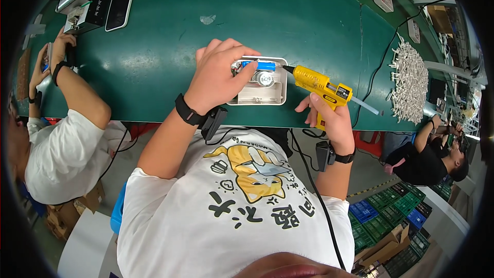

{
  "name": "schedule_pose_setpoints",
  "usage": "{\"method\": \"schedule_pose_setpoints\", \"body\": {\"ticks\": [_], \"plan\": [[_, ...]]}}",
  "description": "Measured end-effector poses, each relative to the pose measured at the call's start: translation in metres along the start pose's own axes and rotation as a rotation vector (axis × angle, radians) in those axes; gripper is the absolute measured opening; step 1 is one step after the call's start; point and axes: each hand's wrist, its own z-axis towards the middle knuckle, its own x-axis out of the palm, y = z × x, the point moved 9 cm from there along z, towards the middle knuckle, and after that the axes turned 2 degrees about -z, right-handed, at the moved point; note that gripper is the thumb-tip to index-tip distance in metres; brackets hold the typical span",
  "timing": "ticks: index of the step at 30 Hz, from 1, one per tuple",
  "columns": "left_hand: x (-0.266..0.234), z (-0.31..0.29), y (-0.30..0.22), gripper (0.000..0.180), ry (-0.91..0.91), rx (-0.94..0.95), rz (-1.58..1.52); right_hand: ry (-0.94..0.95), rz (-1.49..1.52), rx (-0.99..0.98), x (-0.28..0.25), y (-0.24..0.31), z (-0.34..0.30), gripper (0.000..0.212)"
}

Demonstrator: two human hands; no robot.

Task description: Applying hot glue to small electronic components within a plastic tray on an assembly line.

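A white plastic housing [256, 101] lies open side up on the green bench before me. Inside it sit a blue cylindrical battery [266, 66] along the far wall and a round silvery part [264, 78] below that. My left hand [220, 74] reaches over the housing's left end, its thumb against the battery and its fingers along the far rim. My right hand [329, 118] is closed round the handle of a yellow hot glue gun [315, 83]. The gun's black nozzle points left, at the battery's right end. A pale glue stick [364, 105] protrudes from its rear.
A large pile of small white parts [409, 82] covers the bench at right, near a black cable [381, 67]. A phone-like white-framed device [121, 4] and a black box [92, 0] stand far left. Another person [67, 128] works at left; a further person [427, 159] is at right.
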Motion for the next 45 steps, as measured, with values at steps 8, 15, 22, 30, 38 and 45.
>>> {"method": "schedule_pose_setpoints", "body": {"ticks": [8, 15, 22, 30, 38, 45], "plan": [[0.002, 0.001, 0.002, 0.021, 0.027, 0.002, -0.006, 0.078, -0.082, 0.119, 0.0, 0.007, 0.021, 0.027], [0.003, 0.001, 0.002, 0.02, 0.032, 0.0, 0.003, 0.09, -0.147, 0.137, 0.003, 0.023, 0.026, 0.028], [0.002, -0.001, -0.001, 0.02, 0.02, 0.012, 0.012, 0.031, -0.33, 0.066, 0.005, 0.033, 0.009, 0.028], [0.003, -0.001, -0.002, 0.019, 0.029, -0.001, 0.016, -0.05, -0.189, -0.001, 0.004, 0.022, -0.014, 0.03], [0.003, -0.004, -0.007, 0.024, 0.105, -0.017, 0.045, -0.068, 0.013, -0.058, 0.002, -0.017, -0.025, 0.032], [0.002, -0.005, -0.007, 0.028, 0.099, 0.008, 0.045, -0.068, -0.071, -0.123, 0.004, -0.02, -0.014, 0.03]]}}
